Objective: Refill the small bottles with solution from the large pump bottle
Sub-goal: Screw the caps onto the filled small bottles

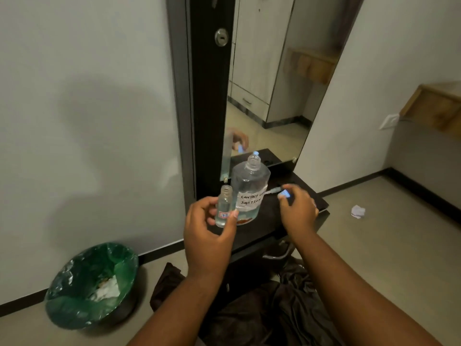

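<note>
Clear glass marked the small open-necked bottle (224, 207), which the left hand (208, 236) gripped upright between thumb and fingers, likely steadied for filling, just left of the large clear labelled bottle (249, 191) on the black counter (303, 196). The right hand (296, 208), reaching forward, pinched a pale blue-tipped dropper (280, 192).

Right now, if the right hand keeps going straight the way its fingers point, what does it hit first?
Probably the large bottle. The right hand, pinching a small blue cap, points up and left toward the bottle's handwritten label. A thin pale piece lying between them may come first; depth is unclear from this one view.
</note>
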